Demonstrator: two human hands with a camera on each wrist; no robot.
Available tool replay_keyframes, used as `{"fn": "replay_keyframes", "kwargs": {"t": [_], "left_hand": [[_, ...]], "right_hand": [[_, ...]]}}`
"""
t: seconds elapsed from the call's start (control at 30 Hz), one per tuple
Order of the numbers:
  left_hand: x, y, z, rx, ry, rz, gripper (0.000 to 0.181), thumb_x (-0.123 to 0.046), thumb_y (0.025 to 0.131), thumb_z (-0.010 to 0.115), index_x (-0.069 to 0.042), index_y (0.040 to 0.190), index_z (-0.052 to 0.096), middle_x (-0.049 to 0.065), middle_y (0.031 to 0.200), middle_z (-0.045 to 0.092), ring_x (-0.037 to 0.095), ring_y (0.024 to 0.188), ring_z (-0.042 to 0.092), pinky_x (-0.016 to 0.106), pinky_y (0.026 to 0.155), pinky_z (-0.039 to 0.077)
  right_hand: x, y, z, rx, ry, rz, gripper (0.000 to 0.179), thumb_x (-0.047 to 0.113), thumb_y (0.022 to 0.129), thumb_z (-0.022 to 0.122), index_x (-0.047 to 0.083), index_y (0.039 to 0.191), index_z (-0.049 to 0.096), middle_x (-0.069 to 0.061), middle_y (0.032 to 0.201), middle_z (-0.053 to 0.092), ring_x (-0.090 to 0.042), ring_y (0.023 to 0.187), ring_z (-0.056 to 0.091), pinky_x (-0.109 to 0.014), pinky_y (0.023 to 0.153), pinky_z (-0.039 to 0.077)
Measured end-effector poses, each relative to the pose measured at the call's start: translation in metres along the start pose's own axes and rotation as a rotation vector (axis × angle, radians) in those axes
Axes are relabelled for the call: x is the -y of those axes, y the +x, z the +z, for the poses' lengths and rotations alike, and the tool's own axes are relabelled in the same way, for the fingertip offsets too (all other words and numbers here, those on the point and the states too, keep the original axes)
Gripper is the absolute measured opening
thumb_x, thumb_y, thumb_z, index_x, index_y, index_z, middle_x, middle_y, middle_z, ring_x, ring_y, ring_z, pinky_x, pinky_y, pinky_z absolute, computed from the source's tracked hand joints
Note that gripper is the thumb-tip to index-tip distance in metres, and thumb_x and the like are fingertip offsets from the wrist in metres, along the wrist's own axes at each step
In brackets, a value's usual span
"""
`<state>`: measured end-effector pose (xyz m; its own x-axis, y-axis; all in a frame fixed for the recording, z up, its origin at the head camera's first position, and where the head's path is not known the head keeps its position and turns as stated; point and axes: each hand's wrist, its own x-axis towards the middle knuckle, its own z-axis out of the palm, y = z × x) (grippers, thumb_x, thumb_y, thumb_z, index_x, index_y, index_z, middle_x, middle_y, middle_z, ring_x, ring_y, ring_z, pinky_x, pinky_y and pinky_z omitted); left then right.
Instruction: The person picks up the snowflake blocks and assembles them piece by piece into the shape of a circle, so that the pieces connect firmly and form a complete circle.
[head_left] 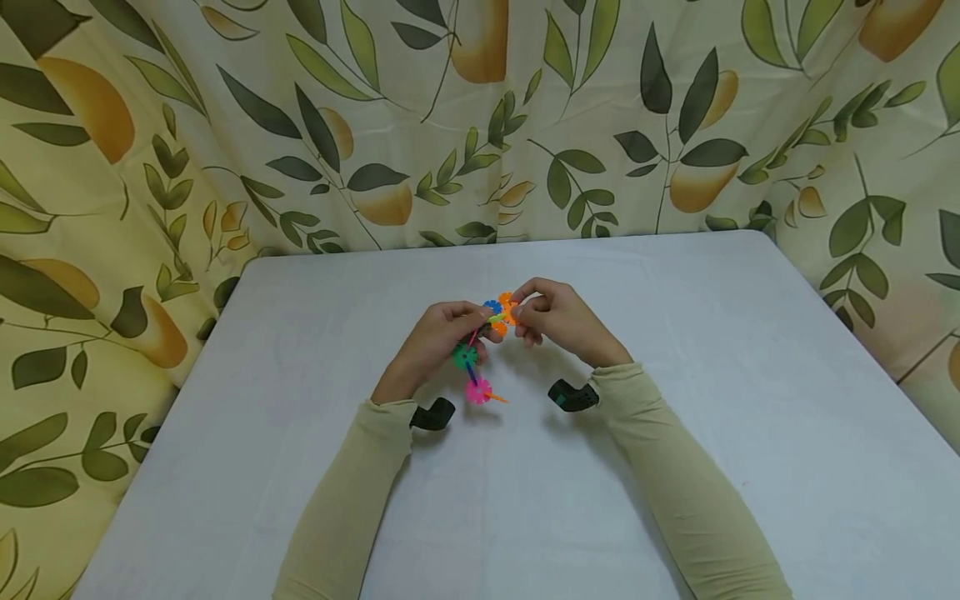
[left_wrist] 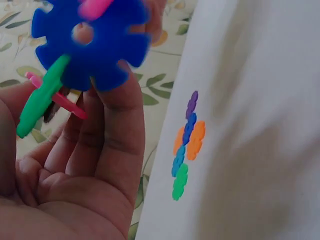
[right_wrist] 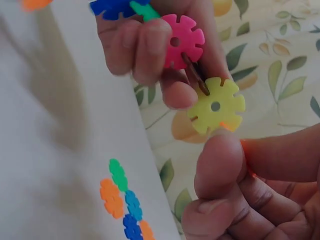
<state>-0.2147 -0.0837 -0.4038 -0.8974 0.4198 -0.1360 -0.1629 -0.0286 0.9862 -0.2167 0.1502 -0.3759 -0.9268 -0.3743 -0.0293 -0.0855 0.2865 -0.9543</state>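
In the left hand's (head_left: 442, 333) curled fingers a chain of notched discs (head_left: 465, 357) is held above the tabletop (head_left: 300, 375); an orange disc (head_left: 511, 312) is pinched by the right hand (head_left: 558, 312) at the yellow disc (right_wrist: 229, 102). Several discs are already joined; the orange one (seemingly) remains to be seated.

The desk (head_left: 750, 417) leaves wide room left of the left hand (head_left: 437, 340) and right of the right hand (head_left: 567, 321). Linked discs (head_left: 507, 305) block the gap between them; a patterned curtain (head_left: 480, 192) bounds the far side.
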Motion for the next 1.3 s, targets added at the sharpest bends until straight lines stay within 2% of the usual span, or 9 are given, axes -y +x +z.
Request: {"fn": "replay_keyframes", "kwargs": {"t": [0.13, 0.27, 0.37, 0.67, 0.83, 1.03, 1.3], "left_hand": [[0.0, 0.0, 0.004, -0.029, -0.051, -0.001, 0.034, -0.02, 0.11, 0.064, 0.013, 0.12, 0.063, 0.013, 0.091, 0.077, 0.017, 0.066, 0.07, 0.028, 0.07, 0.062], [0.0, 0.0, 0.007, -0.077, -0.086, -0.008, 0.021, -0.014, 0.11, 0.064, 0.007, 0.108, 0.066, 0.014, 0.085, 0.076, 0.017, 0.065, 0.072, 0.031, 0.071, 0.064], [0.0, -0.001, 0.009, -0.106, -0.097, -0.009, 0.019, -0.012, 0.109, 0.064, 0.006, 0.104, 0.067, 0.015, 0.083, 0.076, 0.018, 0.065, 0.074, 0.032, 0.07, 0.064], [0.005, 0.003, 0.01, -0.138, -0.118, -0.013, 0.019, -0.01, 0.109, 0.064, 0.007, 0.102, 0.068, 0.02, 0.084, 0.076, 0.019, 0.063, 0.074, 0.033, 0.069, 0.064], [0.004, 0.002, 0.008, -0.128, -0.12, -0.026, 0.02, -0.013, 0.11, 0.063, 0.005, 0.103, 0.066, 0.017, 0.084, 0.076, 0.019, 0.065, 0.074, 0.033, 0.07, 0.064], [0.003, 0.003, 0.006, -0.093, -0.112, -0.034, 0.02, -0.015, 0.111, 0.06, 0.004, 0.108, 0.064, 0.015, 0.086, 0.076, 0.019, 0.069, 0.075, 0.034, 0.074, 0.064], [-0.004, -0.001, 0.002, -0.048, -0.079, -0.02, 0.029, -0.023, 0.112, 0.062, 0.005, 0.116, 0.067, 0.019, 0.1, 0.077, 0.021, 0.074, 0.077, 0.037, 0.08, 0.064]], "right_hand": [[-0.001, 0.0, 0.004, 0.002, 0.007, -0.02, 0.016, 0.002, 0.106, 0.06, -0.006, 0.12, 0.059, -0.03, 0.088, 0.069, -0.044, 0.071, 0.064, -0.038, 0.067, 0.059], [-0.002, 0.0, 0.007, 0.004, 0.024, -0.035, 0.012, 0.0, 0.106, 0.06, -0.007, 0.116, 0.057, -0.024, 0.084, 0.07, -0.032, 0.066, 0.064, -0.038, 0.067, 0.059], [-0.004, 0.001, 0.01, 0.004, 0.032, -0.046, 0.011, -0.002, 0.105, 0.059, -0.008, 0.114, 0.056, -0.022, 0.082, 0.07, -0.025, 0.063, 0.063, -0.036, 0.065, 0.059], [-0.009, 0.004, 0.016, -0.021, 0.054, -0.065, 0.007, -0.005, 0.104, 0.06, -0.005, 0.11, 0.056, -0.015, 0.078, 0.07, -0.022, 0.061, 0.063, -0.032, 0.063, 0.058], [-0.008, 0.006, 0.017, -0.023, 0.047, -0.076, 0.011, -0.003, 0.104, 0.061, -0.006, 0.114, 0.057, -0.016, 0.078, 0.069, -0.023, 0.061, 0.062, -0.033, 0.062, 0.056], [-0.005, 0.006, 0.015, -0.044, 0.026, -0.083, 0.016, 0.001, 0.105, 0.063, -0.008, 0.117, 0.06, -0.02, 0.079, 0.069, -0.033, 0.064, 0.063, -0.031, 0.062, 0.053], [0.001, 0.004, 0.014, -0.058, 0.053, -0.081, 0.019, 0.005, 0.105, 0.065, -0.007, 0.12, 0.065, -0.025, 0.083, 0.07, -0.022, 0.063, 0.066, -0.03, 0.062, 0.053]]}}
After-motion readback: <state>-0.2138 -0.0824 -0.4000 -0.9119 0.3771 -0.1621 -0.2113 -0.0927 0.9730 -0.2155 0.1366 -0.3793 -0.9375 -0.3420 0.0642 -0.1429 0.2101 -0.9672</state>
